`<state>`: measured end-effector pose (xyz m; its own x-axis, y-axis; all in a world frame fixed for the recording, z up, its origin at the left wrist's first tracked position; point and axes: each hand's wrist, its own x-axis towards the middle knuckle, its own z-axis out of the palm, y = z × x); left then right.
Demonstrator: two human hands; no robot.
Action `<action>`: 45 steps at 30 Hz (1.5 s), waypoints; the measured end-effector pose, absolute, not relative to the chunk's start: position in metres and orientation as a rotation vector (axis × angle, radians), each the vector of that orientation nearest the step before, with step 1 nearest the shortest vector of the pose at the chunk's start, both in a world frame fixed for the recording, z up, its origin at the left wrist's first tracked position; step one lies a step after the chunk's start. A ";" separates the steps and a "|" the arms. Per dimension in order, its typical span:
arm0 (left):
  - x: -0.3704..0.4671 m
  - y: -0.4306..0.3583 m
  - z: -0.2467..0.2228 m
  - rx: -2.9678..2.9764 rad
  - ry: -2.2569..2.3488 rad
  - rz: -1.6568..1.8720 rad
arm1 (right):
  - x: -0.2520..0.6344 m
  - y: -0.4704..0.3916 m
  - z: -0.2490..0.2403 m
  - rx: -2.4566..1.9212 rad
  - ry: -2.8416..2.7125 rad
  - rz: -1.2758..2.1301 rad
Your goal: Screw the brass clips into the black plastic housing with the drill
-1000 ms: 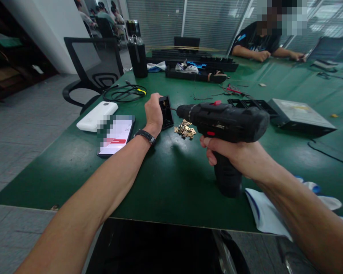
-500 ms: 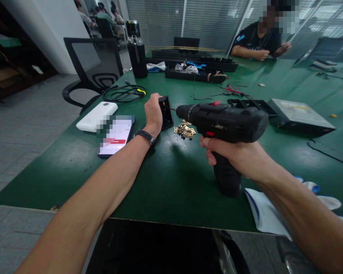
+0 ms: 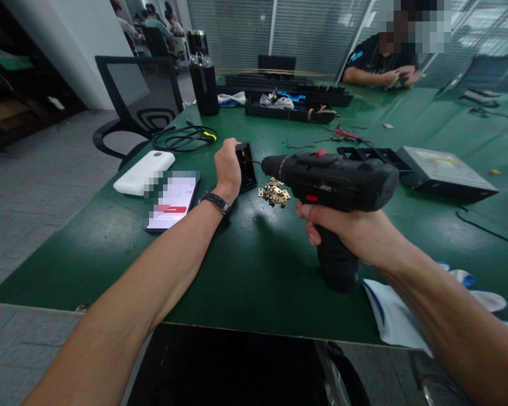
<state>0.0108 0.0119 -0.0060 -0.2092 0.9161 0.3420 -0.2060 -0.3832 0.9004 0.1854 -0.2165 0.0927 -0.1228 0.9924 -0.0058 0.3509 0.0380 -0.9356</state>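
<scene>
Over the green table (image 3: 245,282), my head view shows the left hand (image 3: 227,168) upright on an outstretched arm, fingers clasping the black box (image 3: 249,179) behind-left of the brass-coloured pieces (image 3: 274,193), tips hidden, and the right hand (image 3: 342,225) reaching inward, fingers curled round the black drill (image 3: 342,180) right of those pieces.

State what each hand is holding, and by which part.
The right hand holds the drill by its handle; the left hand holds the black box by its left side, fingertips hidden.
</scene>
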 end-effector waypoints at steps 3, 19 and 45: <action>0.010 0.013 -0.007 1.186 0.932 1.718 | 0.185 -0.217 0.094 -1.398 -1.561 1.108; 0.011 0.012 -0.006 1.166 0.923 1.707 | 0.185 -0.217 0.095 -1.398 -1.567 1.115; 0.010 0.016 -0.010 1.216 0.923 1.739 | 0.188 -0.217 0.089 -1.383 -1.578 1.106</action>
<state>0.0097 0.0156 -0.0095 -0.2139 0.9045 0.3689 -0.2016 -0.4104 0.8893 0.1883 -0.2167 0.0891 -0.1338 0.9910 -0.0041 0.3423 0.0423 -0.9387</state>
